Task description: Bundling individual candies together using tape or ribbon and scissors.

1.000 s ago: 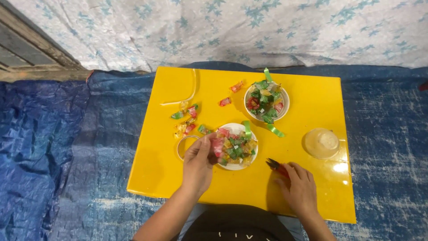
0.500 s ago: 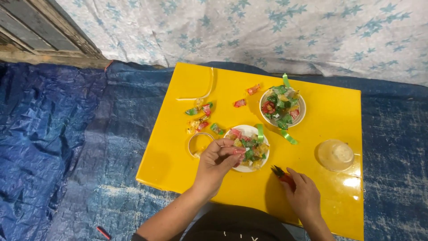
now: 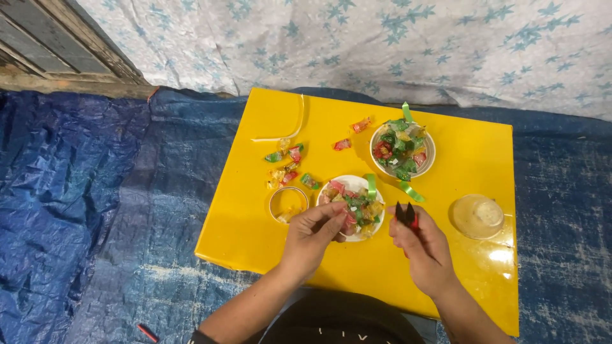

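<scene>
Our fingers (image 3: 328, 220) were pinched narrow on a wrapped candy at the near rim of the white bowl (image 3: 351, 183), left hand (image 3: 310, 236) over the yellow table (image 3: 459, 134). Our right hand (image 3: 424, 245) gripped small pliers (image 3: 405, 215) with black tips, just right of that bowl. A second bowl (image 3: 428, 160) of candies sat farther back; loose candies (image 3: 285, 164) lay at left.
</scene>
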